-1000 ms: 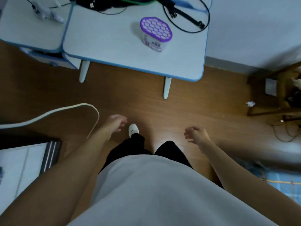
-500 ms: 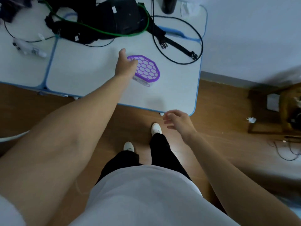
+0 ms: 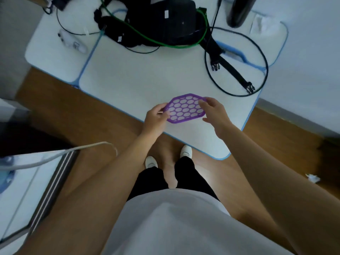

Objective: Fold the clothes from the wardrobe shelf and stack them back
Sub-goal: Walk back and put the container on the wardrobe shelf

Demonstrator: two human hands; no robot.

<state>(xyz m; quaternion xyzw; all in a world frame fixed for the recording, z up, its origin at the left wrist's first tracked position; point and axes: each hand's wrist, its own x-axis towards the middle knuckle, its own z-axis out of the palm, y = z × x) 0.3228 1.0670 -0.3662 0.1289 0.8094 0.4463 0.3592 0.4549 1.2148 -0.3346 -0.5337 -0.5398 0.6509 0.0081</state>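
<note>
- Both hands hold one purple honeycomb-lidded container (image 3: 185, 109) above the near edge of the counter (image 3: 139, 85): the left hand (image 3: 156, 116) pinches its left rim, and the right hand's (image 3: 214, 112) fingers curl over its right rim.
- No clothes or wardrobe shelf are in sight, so folding looks not yet begun; this seems a side step.
- Next, I'd judge, the container gets set aside before fetching clothes.
- Beyond the container: one black bag (image 3: 165, 21), one green cable (image 3: 150, 39), one strap (image 3: 231, 70).
</note>
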